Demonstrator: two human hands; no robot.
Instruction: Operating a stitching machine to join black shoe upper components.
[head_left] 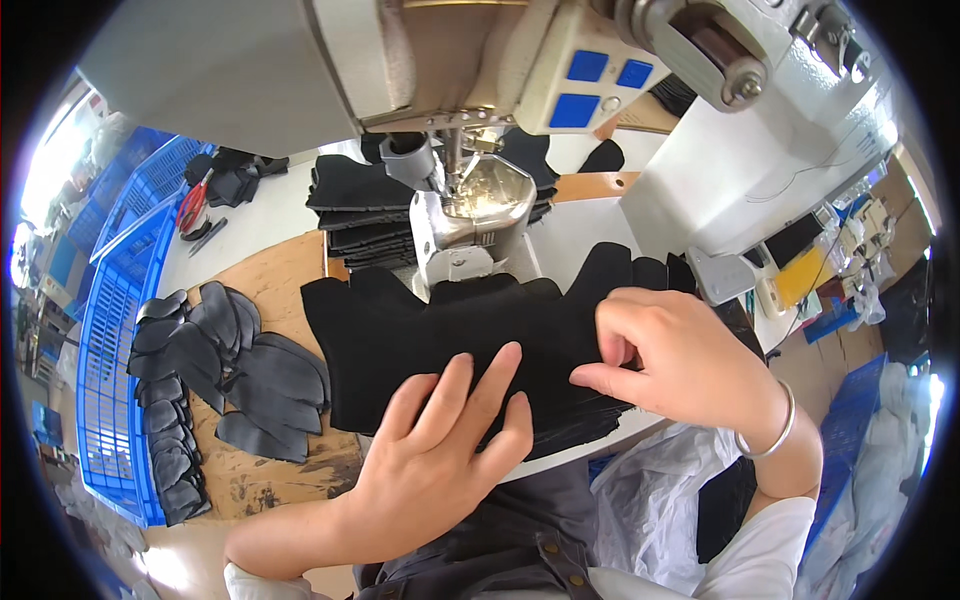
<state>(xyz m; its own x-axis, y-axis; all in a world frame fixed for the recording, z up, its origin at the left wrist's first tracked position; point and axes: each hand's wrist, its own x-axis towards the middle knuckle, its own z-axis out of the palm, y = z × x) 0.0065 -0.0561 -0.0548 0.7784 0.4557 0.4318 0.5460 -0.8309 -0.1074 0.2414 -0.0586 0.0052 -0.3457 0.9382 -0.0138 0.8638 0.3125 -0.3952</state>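
A black piece of cloth-like material with a cut-out, wavy outline lies before me, with more dark layers showing under its lower right edge. On it rests my left hand, open, fingers spread and fingertips touching the surface. My right hand, a bangle on its wrist, is over the piece's right part. Its fingers are half curled, with the thumb stretched out apart from them and nothing visible between. The piece's upper edge reaches the metal sewing post of a sewing machine.
Stacked black pieces lie behind the post. Dark leaf-shaped pieces spread over a worn brown board at left, beside a blue basket. Red-handled scissors lie farther back. A white plastic bag hangs below the table's front edge.
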